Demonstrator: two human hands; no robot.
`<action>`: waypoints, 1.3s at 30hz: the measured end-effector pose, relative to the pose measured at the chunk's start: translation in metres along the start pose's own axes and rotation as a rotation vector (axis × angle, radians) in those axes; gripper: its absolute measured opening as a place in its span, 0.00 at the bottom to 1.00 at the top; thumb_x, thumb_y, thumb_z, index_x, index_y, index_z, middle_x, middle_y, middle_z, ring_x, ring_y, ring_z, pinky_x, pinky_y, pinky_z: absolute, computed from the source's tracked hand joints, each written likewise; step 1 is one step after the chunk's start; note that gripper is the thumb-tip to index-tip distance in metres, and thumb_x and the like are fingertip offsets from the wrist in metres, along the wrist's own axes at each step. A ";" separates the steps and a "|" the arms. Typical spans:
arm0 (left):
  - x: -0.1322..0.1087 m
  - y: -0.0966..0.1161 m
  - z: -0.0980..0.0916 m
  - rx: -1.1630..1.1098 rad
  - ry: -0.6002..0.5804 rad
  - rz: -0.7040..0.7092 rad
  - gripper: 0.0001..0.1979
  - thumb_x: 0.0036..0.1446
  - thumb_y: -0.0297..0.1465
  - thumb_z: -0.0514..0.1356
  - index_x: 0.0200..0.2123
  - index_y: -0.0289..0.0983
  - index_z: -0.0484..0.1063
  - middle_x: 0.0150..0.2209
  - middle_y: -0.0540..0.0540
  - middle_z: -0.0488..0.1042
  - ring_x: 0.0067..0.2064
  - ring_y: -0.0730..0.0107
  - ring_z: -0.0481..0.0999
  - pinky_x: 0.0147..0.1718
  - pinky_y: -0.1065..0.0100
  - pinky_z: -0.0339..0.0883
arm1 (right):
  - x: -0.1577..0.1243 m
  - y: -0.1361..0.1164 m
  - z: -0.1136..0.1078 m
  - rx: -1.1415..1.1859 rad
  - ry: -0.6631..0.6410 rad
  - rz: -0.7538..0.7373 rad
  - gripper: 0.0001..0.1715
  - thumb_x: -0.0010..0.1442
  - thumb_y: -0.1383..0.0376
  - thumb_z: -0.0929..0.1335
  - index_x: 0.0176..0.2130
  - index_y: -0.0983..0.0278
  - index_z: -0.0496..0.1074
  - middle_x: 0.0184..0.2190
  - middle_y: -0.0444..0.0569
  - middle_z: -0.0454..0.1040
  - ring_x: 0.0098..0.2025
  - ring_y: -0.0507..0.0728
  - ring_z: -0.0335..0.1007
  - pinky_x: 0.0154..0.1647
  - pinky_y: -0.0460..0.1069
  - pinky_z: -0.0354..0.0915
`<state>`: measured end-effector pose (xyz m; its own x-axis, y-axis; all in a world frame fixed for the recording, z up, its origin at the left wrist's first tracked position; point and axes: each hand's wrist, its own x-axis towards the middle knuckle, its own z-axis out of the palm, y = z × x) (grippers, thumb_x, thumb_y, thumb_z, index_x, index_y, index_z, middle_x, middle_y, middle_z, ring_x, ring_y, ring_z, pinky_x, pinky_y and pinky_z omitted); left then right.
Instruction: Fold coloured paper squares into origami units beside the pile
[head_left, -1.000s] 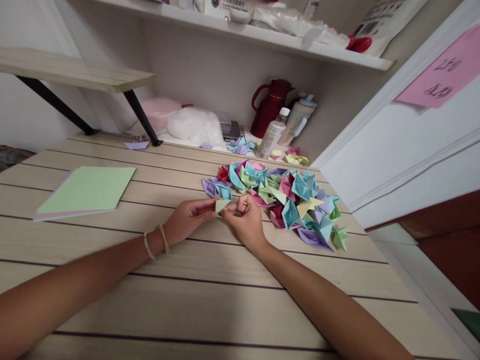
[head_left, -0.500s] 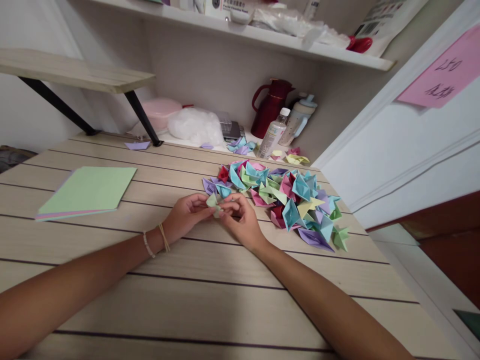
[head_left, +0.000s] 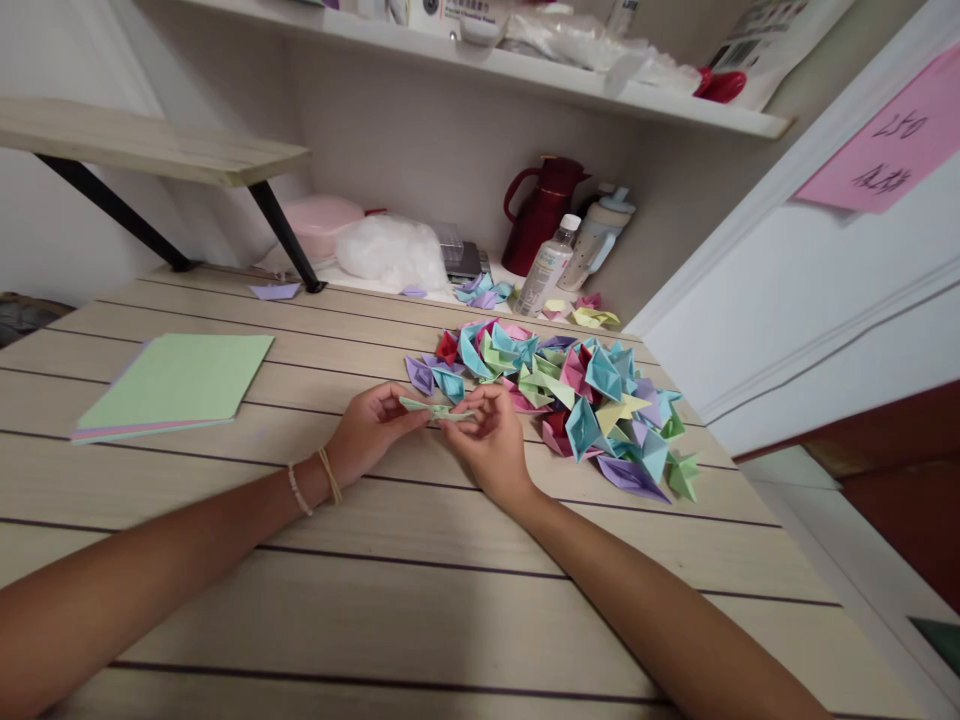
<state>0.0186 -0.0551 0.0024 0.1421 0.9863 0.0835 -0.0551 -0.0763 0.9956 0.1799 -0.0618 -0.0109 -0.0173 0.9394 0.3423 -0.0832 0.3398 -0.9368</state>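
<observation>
Between my two hands is a small pale green paper boat [head_left: 439,411], stretched lengthwise from side to side. My left hand [head_left: 373,425] pinches its left end between thumb and fingers. At the right end, my right hand [head_left: 489,437] grips it the same way. Parts of the boat are hidden behind the fingers. Just beyond and to the right lies a heap of folded paper boats [head_left: 581,390] in blue, green, pink, purple and yellow. A stack of square paper sheets [head_left: 180,378], green on top, rests on the table to the left.
Along the back stand a dark red jug [head_left: 541,215], a clear bottle [head_left: 550,266] with a white cap and a light blue cup [head_left: 600,240]. A white plastic bag [head_left: 391,252] sits left of them. A small raised shelf [head_left: 157,145] on black legs overhangs the table's back left.
The green paper has gone from a compact, upright shape to a long, low boat shape. My hands have drawn slightly apart, still holding it.
</observation>
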 end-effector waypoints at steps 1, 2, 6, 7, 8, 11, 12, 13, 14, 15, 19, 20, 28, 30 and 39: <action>0.000 0.000 0.000 0.023 -0.005 0.015 0.13 0.40 0.34 0.66 0.29 0.34 0.69 0.30 0.47 0.76 0.32 0.68 0.75 0.34 0.67 0.69 | 0.001 0.000 0.000 0.019 0.000 0.006 0.23 0.44 0.68 0.71 0.38 0.59 0.59 0.33 0.43 0.67 0.32 0.49 0.68 0.28 0.42 0.67; 0.000 0.000 -0.001 0.051 -0.006 0.032 0.15 0.39 0.34 0.67 0.31 0.34 0.70 0.32 0.46 0.76 0.33 0.68 0.75 0.34 0.67 0.69 | 0.001 0.000 0.000 0.030 -0.003 0.013 0.25 0.44 0.68 0.71 0.40 0.59 0.59 0.35 0.44 0.67 0.32 0.49 0.68 0.27 0.42 0.66; -0.001 0.000 -0.001 0.199 0.029 0.063 0.16 0.39 0.36 0.66 0.33 0.35 0.73 0.36 0.45 0.76 0.33 0.68 0.75 0.32 0.68 0.69 | 0.001 -0.002 0.000 0.041 -0.057 0.047 0.27 0.44 0.69 0.72 0.43 0.59 0.61 0.37 0.47 0.71 0.33 0.49 0.69 0.28 0.42 0.65; -0.001 0.000 -0.002 0.224 0.034 0.056 0.15 0.40 0.37 0.66 0.33 0.35 0.74 0.35 0.45 0.76 0.31 0.68 0.75 0.30 0.69 0.69 | 0.001 -0.002 0.000 0.038 -0.065 0.061 0.27 0.44 0.68 0.72 0.43 0.60 0.61 0.37 0.47 0.71 0.32 0.49 0.69 0.27 0.42 0.65; -0.001 0.000 -0.002 0.237 0.036 0.048 0.15 0.41 0.37 0.65 0.32 0.35 0.74 0.33 0.46 0.77 0.30 0.68 0.75 0.29 0.69 0.69 | 0.001 -0.002 0.001 0.034 -0.067 0.077 0.27 0.44 0.68 0.72 0.44 0.60 0.62 0.36 0.47 0.72 0.30 0.48 0.68 0.26 0.42 0.65; -0.001 -0.001 -0.003 0.236 0.029 0.035 0.14 0.42 0.37 0.64 0.32 0.35 0.74 0.31 0.46 0.77 0.29 0.69 0.74 0.27 0.70 0.68 | 0.000 -0.002 0.001 0.017 -0.049 0.119 0.26 0.44 0.65 0.72 0.44 0.61 0.63 0.34 0.47 0.73 0.23 0.47 0.66 0.23 0.42 0.64; -0.001 -0.001 -0.003 0.236 0.023 0.029 0.14 0.42 0.37 0.64 0.32 0.35 0.74 0.31 0.46 0.77 0.28 0.69 0.74 0.27 0.70 0.68 | -0.001 -0.002 0.001 0.009 -0.046 0.124 0.25 0.45 0.65 0.72 0.43 0.61 0.64 0.33 0.47 0.74 0.23 0.46 0.66 0.22 0.42 0.63; -0.001 -0.001 -0.003 0.234 0.021 0.024 0.14 0.42 0.37 0.64 0.32 0.35 0.74 0.31 0.46 0.77 0.28 0.70 0.74 0.27 0.70 0.68 | -0.001 -0.002 0.001 -0.002 -0.046 0.124 0.24 0.45 0.64 0.72 0.43 0.62 0.65 0.33 0.47 0.74 0.22 0.47 0.66 0.22 0.42 0.63; 0.000 -0.001 -0.003 0.227 0.021 0.020 0.14 0.42 0.37 0.65 0.32 0.35 0.74 0.32 0.46 0.77 0.27 0.70 0.74 0.27 0.70 0.68 | -0.001 -0.002 0.001 -0.016 -0.054 0.120 0.23 0.46 0.64 0.72 0.42 0.62 0.66 0.33 0.47 0.74 0.22 0.47 0.66 0.22 0.42 0.64; 0.000 -0.001 -0.003 0.212 0.022 0.019 0.14 0.41 0.36 0.65 0.32 0.35 0.74 0.33 0.46 0.77 0.27 0.70 0.74 0.27 0.70 0.68 | -0.001 -0.002 0.001 -0.033 -0.065 0.108 0.20 0.46 0.64 0.71 0.41 0.63 0.67 0.33 0.48 0.74 0.22 0.47 0.66 0.22 0.42 0.64; 0.001 -0.001 -0.003 0.048 -0.005 0.029 0.16 0.42 0.34 0.65 0.37 0.34 0.72 0.35 0.45 0.77 0.34 0.67 0.76 0.35 0.67 0.69 | -0.002 -0.005 -0.001 -0.094 -0.063 -0.008 0.11 0.48 0.64 0.71 0.35 0.63 0.71 0.40 0.50 0.72 0.32 0.52 0.71 0.32 0.46 0.70; 0.001 0.000 -0.003 0.002 -0.023 0.029 0.17 0.43 0.34 0.65 0.38 0.34 0.72 0.35 0.44 0.77 0.35 0.66 0.76 0.37 0.66 0.69 | -0.002 -0.005 -0.001 -0.097 -0.050 -0.038 0.10 0.48 0.65 0.71 0.34 0.62 0.72 0.42 0.51 0.71 0.35 0.53 0.72 0.35 0.48 0.70; -0.001 0.002 -0.001 -0.143 -0.068 0.040 0.18 0.47 0.32 0.63 0.42 0.34 0.70 0.41 0.43 0.76 0.41 0.64 0.75 0.43 0.63 0.68 | -0.001 -0.005 -0.005 -0.248 -0.005 -0.189 0.06 0.50 0.68 0.69 0.33 0.62 0.71 0.42 0.51 0.70 0.45 0.57 0.68 0.40 0.51 0.71; -0.001 0.002 -0.001 -0.143 -0.059 0.037 0.18 0.47 0.32 0.63 0.42 0.34 0.70 0.41 0.43 0.76 0.40 0.64 0.75 0.42 0.63 0.68 | 0.000 -0.008 -0.006 -0.342 0.003 -0.249 0.06 0.51 0.68 0.68 0.33 0.61 0.71 0.42 0.51 0.70 0.46 0.57 0.67 0.40 0.51 0.70; -0.003 0.002 0.000 -0.094 -0.127 0.075 0.18 0.46 0.31 0.63 0.43 0.35 0.71 0.41 0.43 0.76 0.45 0.63 0.73 0.44 0.64 0.67 | -0.002 -0.009 -0.010 -0.662 -0.068 -0.442 0.08 0.54 0.69 0.66 0.35 0.59 0.72 0.41 0.50 0.69 0.42 0.55 0.68 0.45 0.51 0.66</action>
<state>0.0182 -0.0582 0.0046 0.2576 0.9515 0.1683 -0.1620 -0.1292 0.9783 0.1906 -0.0661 -0.0034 -0.1837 0.7142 0.6754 0.5123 0.6560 -0.5544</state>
